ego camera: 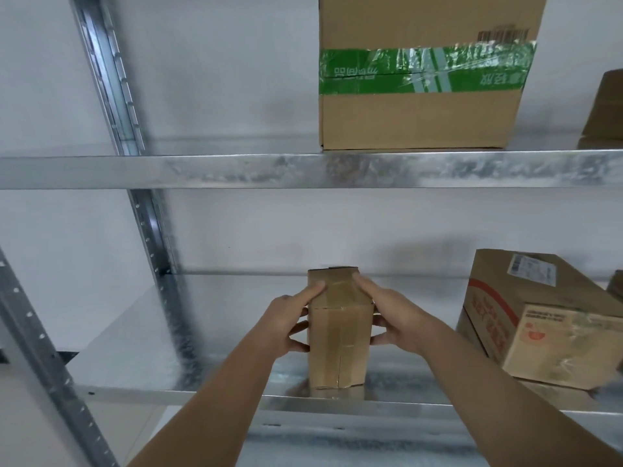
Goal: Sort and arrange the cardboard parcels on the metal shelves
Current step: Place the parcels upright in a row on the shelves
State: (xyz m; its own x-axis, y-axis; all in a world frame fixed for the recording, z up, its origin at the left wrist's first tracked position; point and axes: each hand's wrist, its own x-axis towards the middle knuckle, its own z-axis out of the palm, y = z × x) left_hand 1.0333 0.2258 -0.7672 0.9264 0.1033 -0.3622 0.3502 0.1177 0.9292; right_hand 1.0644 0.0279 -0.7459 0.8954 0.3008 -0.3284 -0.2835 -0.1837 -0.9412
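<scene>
Small box upright on the lower shelf, near its front edge, base on the metal, tall narrow face toward the camera, brown tape down the middle and over the top. Gripped from both sides: left hand against the left face, thumb lying across the top front corner, fingers curled round toward the side and back. Right hand mirrored on the right face, thumb up on the top corner, fingers wrapped round the right edge. Both forearms reaching in from the bottom of the view.

To the right on the same shelf, well apart from the small box, a printed box with red markings and crinkled clear tape, sitting askew. Behind and above it, touching, a larger tilted box with a red stripe and a white label on its top face.

On the upper shelf, a big box with a broad green tape band round it and a barcode near the top right, flush to the shelf's front lip. Further right, at the frame edge, part of another brown box, mostly cut off.

Perforated upright post at the left rear, a second post slanting through the lower left corner. Pale wall behind.
</scene>
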